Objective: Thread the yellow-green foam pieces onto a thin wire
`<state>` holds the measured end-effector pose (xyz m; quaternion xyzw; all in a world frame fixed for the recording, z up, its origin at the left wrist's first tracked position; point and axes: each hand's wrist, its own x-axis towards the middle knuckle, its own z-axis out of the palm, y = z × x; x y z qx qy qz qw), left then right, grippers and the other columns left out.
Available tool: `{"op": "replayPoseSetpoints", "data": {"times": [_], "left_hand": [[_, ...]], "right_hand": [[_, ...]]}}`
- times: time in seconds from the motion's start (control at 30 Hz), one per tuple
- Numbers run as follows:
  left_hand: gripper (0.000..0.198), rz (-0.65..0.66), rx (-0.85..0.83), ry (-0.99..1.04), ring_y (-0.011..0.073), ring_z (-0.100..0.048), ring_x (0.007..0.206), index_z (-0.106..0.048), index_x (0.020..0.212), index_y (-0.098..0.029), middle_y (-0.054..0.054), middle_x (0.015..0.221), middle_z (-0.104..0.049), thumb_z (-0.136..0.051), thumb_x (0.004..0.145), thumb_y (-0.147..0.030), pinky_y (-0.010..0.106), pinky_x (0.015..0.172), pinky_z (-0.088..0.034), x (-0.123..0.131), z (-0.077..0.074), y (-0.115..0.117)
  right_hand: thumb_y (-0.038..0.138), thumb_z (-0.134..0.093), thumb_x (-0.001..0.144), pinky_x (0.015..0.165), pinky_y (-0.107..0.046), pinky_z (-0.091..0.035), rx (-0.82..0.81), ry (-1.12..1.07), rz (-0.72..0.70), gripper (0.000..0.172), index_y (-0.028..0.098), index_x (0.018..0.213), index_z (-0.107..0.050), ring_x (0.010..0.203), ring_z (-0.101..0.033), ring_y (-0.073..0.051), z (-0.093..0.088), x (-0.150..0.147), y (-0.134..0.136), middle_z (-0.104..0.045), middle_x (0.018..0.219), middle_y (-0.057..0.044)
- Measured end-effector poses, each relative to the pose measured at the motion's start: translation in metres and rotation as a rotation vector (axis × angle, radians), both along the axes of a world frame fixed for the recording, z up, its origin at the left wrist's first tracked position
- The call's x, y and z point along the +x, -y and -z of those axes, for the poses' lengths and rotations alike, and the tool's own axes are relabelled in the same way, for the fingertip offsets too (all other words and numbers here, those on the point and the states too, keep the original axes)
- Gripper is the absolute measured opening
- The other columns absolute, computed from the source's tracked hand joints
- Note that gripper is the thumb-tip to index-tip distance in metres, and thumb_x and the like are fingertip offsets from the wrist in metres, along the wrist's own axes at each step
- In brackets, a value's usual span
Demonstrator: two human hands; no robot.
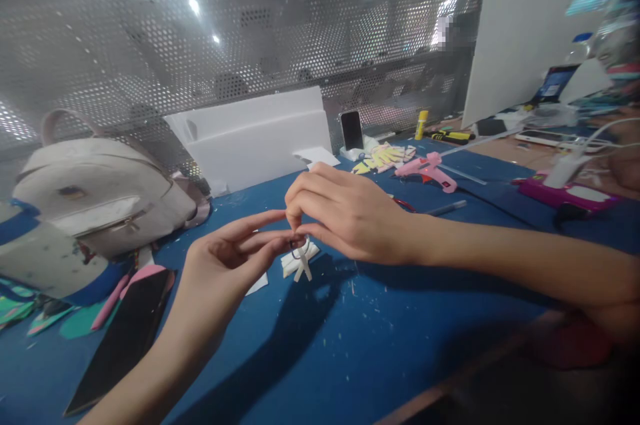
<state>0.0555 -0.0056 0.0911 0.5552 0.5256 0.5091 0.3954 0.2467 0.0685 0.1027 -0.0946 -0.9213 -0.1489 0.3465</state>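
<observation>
My left hand (227,255) reaches in with thumb and fingertips pinched together over the blue table. From the other side my right hand (345,212) is closed, its thumb and forefinger meeting the left fingertips. A thin dark ring (300,252) shows just beneath the joined fingertips; the fingers hide part of it. Crossed white strips (303,266) show right below the ring, and I cannot tell whether they are fastened to it. Behind them a small white piece (290,265) lies on the table.
A pink glue gun (427,170) lies back right, near patterned gloves (385,157) and a yellow glue stick (421,125). White foam boards (260,145) lean against the perforated screen. A pale backpack (105,192) and a dark flat slab (123,338) are left. A magenta power strip (565,195) sits right.
</observation>
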Motion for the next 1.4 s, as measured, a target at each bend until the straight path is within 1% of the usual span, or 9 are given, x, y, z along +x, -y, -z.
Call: {"op": "replayPoseSetpoints", "data": {"times": [0.13, 0.23, 0.4, 0.53, 0.67, 0.87, 1.1, 1.3, 1.4], "left_hand": [[0.034, -0.018, -0.036, -0.026, 0.0226, -0.074, 0.094, -0.069, 0.110, -0.023, 0.003, 0.090, -0.079, -0.077, 0.077, -0.032, 0.026, 0.082, -0.060, 0.000, 0.000, 0.000], [0.034, -0.018, -0.033, -0.022, 0.0247, -0.074, 0.094, -0.070, 0.107, -0.022, 0.005, 0.091, -0.079, -0.078, 0.077, -0.033, 0.029, 0.081, -0.060, 0.000, 0.000, 0.000], [0.034, -0.016, -0.044, -0.001, 0.0239, -0.074, 0.093, -0.071, 0.104, -0.020, 0.006, 0.089, -0.079, -0.079, 0.075, -0.035, 0.028, 0.082, -0.060, -0.001, 0.000, 0.000], [0.035, -0.039, -0.057, -0.014, 0.0266, -0.074, 0.094, -0.071, 0.104, -0.019, 0.008, 0.090, -0.079, -0.080, 0.074, -0.036, 0.032, 0.083, -0.060, -0.004, 0.003, -0.001], [0.037, -0.023, -0.046, 0.017, 0.0256, -0.075, 0.090, -0.072, 0.102, -0.018, 0.008, 0.089, -0.079, -0.083, 0.071, -0.035, 0.030, 0.081, -0.061, -0.005, 0.005, -0.003], [0.032, -0.033, -0.056, 0.021, 0.0210, -0.075, 0.088, -0.072, 0.099, -0.019, 0.005, 0.086, -0.080, -0.082, 0.073, -0.034, 0.022, 0.079, -0.059, -0.002, 0.002, 0.001], [0.033, -0.030, -0.048, 0.023, 0.0267, -0.075, 0.089, -0.073, 0.099, -0.019, 0.008, 0.087, -0.079, -0.082, 0.071, -0.035, 0.033, 0.081, -0.061, -0.006, 0.004, 0.000], [0.026, -0.030, -0.031, 0.006, 0.0205, -0.075, 0.087, -0.072, 0.097, -0.022, 0.003, 0.084, -0.080, -0.080, 0.075, -0.032, 0.024, 0.078, -0.059, -0.002, 0.002, 0.003], [0.023, -0.009, -0.013, 0.036, 0.0190, -0.075, 0.088, -0.070, 0.097, -0.022, 0.002, 0.082, -0.079, -0.079, 0.076, -0.031, 0.022, 0.077, -0.058, 0.001, 0.002, 0.003]], "right_hand": [[0.014, -0.041, 0.098, 0.086, -0.034, -0.040, -0.012, 0.023, 0.002, 0.015, 0.013, 0.093, -0.055, 0.090, -0.046, -0.020, 0.002, -0.002, 0.000, -0.058, 0.099, -0.010], [0.014, -0.040, 0.099, 0.085, -0.034, -0.040, -0.026, 0.007, -0.002, 0.015, 0.014, 0.093, -0.054, 0.090, -0.046, -0.020, 0.004, -0.001, -0.001, -0.058, 0.100, -0.010], [0.012, -0.039, 0.098, 0.085, -0.034, -0.040, -0.016, -0.008, 0.009, 0.016, 0.013, 0.092, -0.054, 0.090, -0.046, -0.020, 0.005, 0.000, -0.001, -0.058, 0.099, -0.010], [0.014, -0.038, 0.100, 0.087, -0.034, -0.040, -0.039, -0.007, 0.013, 0.017, 0.014, 0.092, -0.053, 0.091, -0.045, -0.020, 0.004, 0.000, -0.001, -0.056, 0.100, -0.009], [0.018, -0.036, 0.102, 0.087, -0.035, -0.040, -0.061, -0.013, 0.014, 0.020, 0.014, 0.093, -0.053, 0.093, -0.046, -0.019, 0.004, 0.001, -0.001, -0.056, 0.101, -0.010], [0.019, -0.037, 0.102, 0.088, -0.034, -0.040, -0.054, -0.029, 0.022, 0.020, 0.014, 0.093, -0.054, 0.095, -0.047, -0.020, 0.005, 0.002, -0.001, -0.056, 0.102, -0.009], [0.017, -0.038, 0.101, 0.086, -0.035, -0.040, -0.064, -0.056, 0.007, 0.018, 0.014, 0.093, -0.053, 0.094, -0.046, -0.020, 0.005, 0.003, -0.001, -0.057, 0.101, -0.009], [0.018, -0.040, 0.101, 0.085, -0.035, -0.040, -0.093, -0.086, -0.026, 0.017, 0.015, 0.092, -0.053, 0.093, -0.047, -0.020, 0.007, 0.002, 0.000, -0.057, 0.100, -0.010], [0.020, -0.041, 0.101, 0.087, -0.034, -0.040, -0.144, -0.095, -0.049, 0.015, 0.015, 0.095, -0.052, 0.095, -0.049, -0.019, 0.011, 0.001, -0.001, -0.057, 0.102, -0.009]]}}
